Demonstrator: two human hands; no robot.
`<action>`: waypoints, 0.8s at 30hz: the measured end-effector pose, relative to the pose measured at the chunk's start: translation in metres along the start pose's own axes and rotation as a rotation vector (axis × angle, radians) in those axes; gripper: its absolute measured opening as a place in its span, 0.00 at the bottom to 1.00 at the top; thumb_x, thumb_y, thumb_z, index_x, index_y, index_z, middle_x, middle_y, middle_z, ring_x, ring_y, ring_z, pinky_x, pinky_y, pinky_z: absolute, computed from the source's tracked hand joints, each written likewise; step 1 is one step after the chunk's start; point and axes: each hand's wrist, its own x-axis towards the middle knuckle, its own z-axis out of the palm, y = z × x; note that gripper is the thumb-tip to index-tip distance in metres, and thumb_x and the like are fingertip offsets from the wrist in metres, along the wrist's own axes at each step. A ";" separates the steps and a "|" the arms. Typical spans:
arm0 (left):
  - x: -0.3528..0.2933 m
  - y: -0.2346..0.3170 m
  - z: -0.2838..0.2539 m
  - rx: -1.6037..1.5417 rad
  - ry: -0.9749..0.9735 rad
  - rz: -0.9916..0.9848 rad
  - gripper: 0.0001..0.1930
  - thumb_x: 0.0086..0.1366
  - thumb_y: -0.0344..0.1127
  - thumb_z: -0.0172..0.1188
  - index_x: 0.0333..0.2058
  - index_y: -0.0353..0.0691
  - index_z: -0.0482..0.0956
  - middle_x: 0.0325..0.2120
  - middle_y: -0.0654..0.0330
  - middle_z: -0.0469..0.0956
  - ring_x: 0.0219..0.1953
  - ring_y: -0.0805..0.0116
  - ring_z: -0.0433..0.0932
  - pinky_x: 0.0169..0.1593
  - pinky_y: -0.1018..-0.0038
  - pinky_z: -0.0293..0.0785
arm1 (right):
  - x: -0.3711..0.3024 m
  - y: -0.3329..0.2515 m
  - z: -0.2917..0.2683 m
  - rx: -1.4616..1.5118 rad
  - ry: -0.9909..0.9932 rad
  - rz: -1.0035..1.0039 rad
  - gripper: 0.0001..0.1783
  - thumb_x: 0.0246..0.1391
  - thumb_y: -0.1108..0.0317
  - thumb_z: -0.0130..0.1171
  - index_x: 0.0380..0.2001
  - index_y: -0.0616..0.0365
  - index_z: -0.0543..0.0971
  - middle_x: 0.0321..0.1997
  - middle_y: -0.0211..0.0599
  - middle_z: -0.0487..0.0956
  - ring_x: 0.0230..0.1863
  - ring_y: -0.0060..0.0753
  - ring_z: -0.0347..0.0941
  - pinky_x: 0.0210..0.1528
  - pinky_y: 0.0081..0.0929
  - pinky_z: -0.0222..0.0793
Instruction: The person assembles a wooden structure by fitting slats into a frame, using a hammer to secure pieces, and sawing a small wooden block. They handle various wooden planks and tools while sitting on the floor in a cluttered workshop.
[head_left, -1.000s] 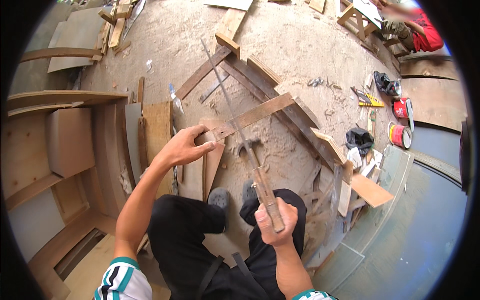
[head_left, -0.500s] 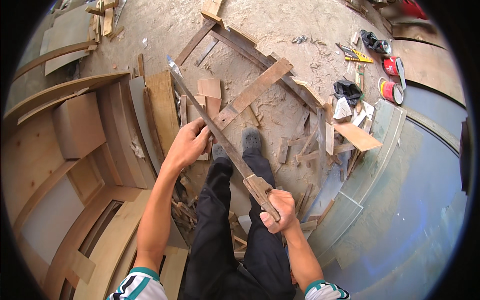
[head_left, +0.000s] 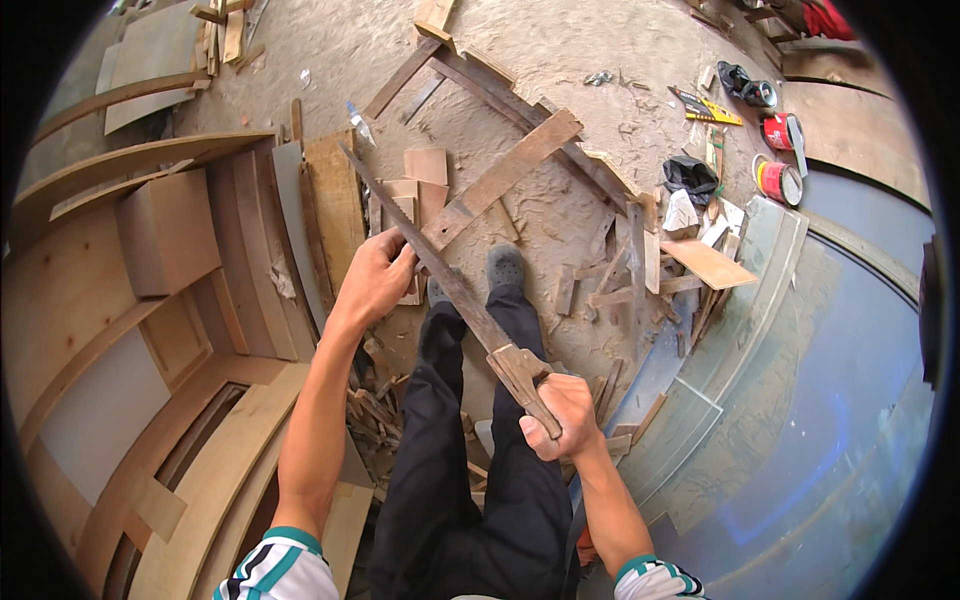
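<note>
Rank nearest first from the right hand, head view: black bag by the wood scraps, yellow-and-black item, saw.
From the right hand:
1. Saw: held in it.
2. Black bag: forward and right.
3. Yellow-and-black item: beyond the bag.

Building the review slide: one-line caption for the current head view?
Right hand grips a handsaw, left hand beside its blade at the end of a wooden board.
</note>
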 end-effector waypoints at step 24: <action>-0.147 0.032 0.026 0.426 -0.268 0.176 0.20 0.71 0.45 0.48 0.30 0.32 0.78 0.20 0.59 0.77 0.16 0.72 0.74 0.21 0.75 0.71 | -0.218 -0.192 0.026 -0.118 0.850 0.313 0.21 0.51 0.57 0.63 0.17 0.58 0.66 0.13 0.44 0.65 0.15 0.48 0.66 0.21 0.40 0.60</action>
